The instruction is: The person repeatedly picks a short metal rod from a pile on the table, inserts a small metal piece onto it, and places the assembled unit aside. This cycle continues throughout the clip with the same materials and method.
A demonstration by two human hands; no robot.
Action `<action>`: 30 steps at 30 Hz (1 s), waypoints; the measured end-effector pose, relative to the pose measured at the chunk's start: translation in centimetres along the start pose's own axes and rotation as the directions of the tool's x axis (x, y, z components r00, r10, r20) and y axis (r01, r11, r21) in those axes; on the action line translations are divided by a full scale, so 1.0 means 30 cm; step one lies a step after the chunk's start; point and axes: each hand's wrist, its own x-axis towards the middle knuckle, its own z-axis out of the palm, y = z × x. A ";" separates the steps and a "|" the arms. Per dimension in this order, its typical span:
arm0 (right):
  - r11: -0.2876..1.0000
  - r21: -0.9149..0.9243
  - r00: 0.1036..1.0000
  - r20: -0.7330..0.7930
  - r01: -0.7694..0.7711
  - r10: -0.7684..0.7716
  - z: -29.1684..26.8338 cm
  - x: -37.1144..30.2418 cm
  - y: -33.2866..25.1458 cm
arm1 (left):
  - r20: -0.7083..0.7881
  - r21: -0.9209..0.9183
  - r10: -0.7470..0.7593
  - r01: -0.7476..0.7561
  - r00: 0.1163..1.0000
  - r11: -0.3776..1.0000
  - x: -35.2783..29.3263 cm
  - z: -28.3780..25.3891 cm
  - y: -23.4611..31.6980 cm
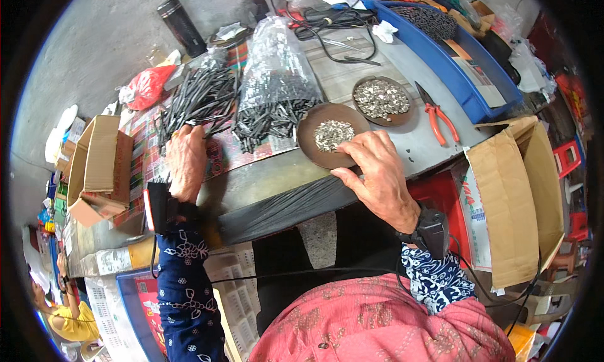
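Observation:
My left hand (187, 157) rests at the near edge of a pile of thin black strips (198, 94), its fingers curled together. What its fingertips hold, if anything, is hidden. Over the near right side of a shallow brown bowl (309, 149) is my right hand (380, 176), thumb and fingers apart. Its fingertips reach toward small silvery metal pieces (332, 135) in the bowl. Just behind stands a second brown bowl (409, 113), heaped with more metal bits (380, 99). Between my hands lies a clear plastic bag (277, 60), with short black pieces (264, 126) at its mouth.
Red-handled pliers (437, 118) lie right of the bowls. A long blue tray (465, 101) runs along the right. Cardboard boxes stand at the left (100, 160) and right (503, 198). Black cables (333, 22) and a dark flask (181, 25) are at the back.

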 end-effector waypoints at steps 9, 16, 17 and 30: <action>1.000 -0.015 1.000 0.015 0.001 -0.001 0.000 -0.007 0.005 | -0.105 -0.042 0.082 -0.087 0.991 0.995 -0.043 -0.026 0.016; 0.999 -0.050 0.999 0.038 0.011 -0.009 -0.005 0.000 -0.006 | -0.164 -0.131 -0.037 0.016 0.986 0.991 -0.118 -0.101 0.039; 0.997 -0.070 0.999 0.048 0.017 -0.013 -0.006 0.001 -0.008 | -0.168 -0.153 -0.056 0.030 0.984 0.988 -0.130 -0.106 0.041; 0.996 -0.069 0.996 0.075 0.061 -0.056 -0.001 0.018 -0.030 | -0.034 -0.217 -0.022 0.014 0.999 0.976 -0.204 -0.115 0.084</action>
